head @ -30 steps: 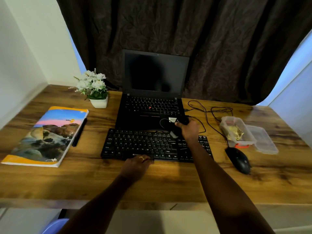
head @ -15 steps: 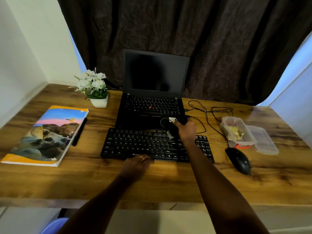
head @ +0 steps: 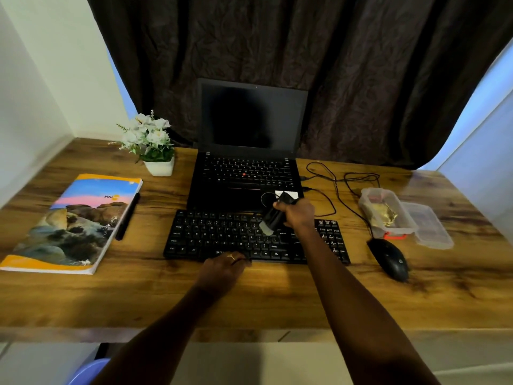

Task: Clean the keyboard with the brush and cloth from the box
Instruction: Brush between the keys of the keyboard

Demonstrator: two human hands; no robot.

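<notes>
A black keyboard [head: 222, 237] lies on the wooden desk in front of the laptop. My right hand [head: 298, 213] grips a black brush [head: 273, 218], tilted down to the left, with its grey bristles touching the keys right of the middle. My left hand [head: 223, 269] rests on the keyboard's front edge near the space bar, fingers curled against it. A clear plastic box [head: 387, 215] stands at the right with a yellowish cloth [head: 384, 213] inside. Its lid [head: 429, 226] lies beside it.
An open black laptop [head: 249, 151] stands behind the keyboard. A black mouse [head: 390, 258] and its cables [head: 336, 179] lie to the right. At the left are a colourful notebook [head: 75, 220], a black pen [head: 128, 215] and a small potted flower [head: 152, 145].
My right hand has slid the brush leftward and a little toward me across the keys. My left hand has stayed on the keyboard's front edge.
</notes>
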